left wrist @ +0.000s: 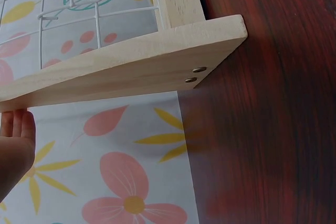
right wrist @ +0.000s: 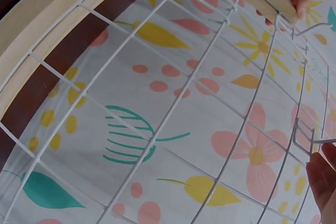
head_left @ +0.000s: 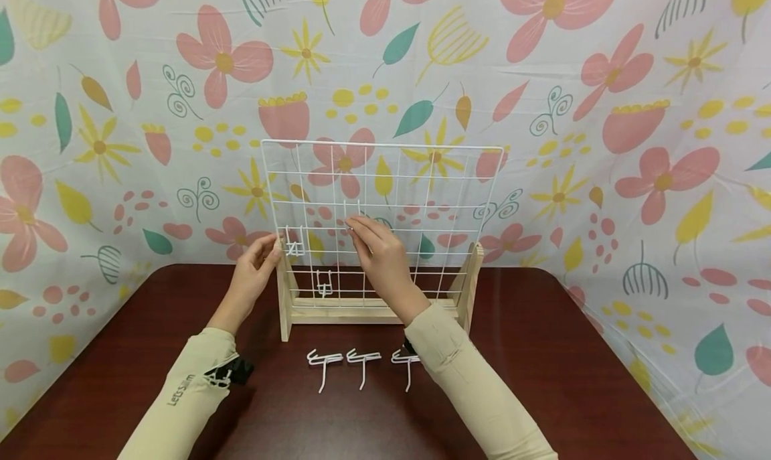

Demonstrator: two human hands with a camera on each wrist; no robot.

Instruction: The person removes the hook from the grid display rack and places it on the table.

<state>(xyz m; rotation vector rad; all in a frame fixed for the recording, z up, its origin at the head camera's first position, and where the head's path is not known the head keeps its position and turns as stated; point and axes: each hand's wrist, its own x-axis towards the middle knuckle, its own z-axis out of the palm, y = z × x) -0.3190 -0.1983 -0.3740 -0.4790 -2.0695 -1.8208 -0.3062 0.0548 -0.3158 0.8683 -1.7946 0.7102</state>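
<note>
A white wire grid (head_left: 421, 179) stands upright in a wooden stand (head_left: 337, 311) on a dark red table (head_left: 542, 353). My left hand (head_left: 271, 249) grips the top of the stand's left upright; its fingers (left wrist: 16, 140) show beside the wood (left wrist: 136, 66). My right hand (head_left: 357, 224) pinches a white wire hook (head_left: 352, 212) against the middle of the grid. The right wrist view shows that hook (right wrist: 303, 136) on a wire, just above my fingertips (right wrist: 324, 179). Two more hooks hang on the grid, one at the left (head_left: 294, 244) and one lower down (head_left: 324, 286).
Three loose white hooks (head_left: 363, 361) lie in a row on the table in front of the stand, the right one partly under my right sleeve. A flowered cloth (head_left: 602, 112) hangs behind and along both sides of the table.
</note>
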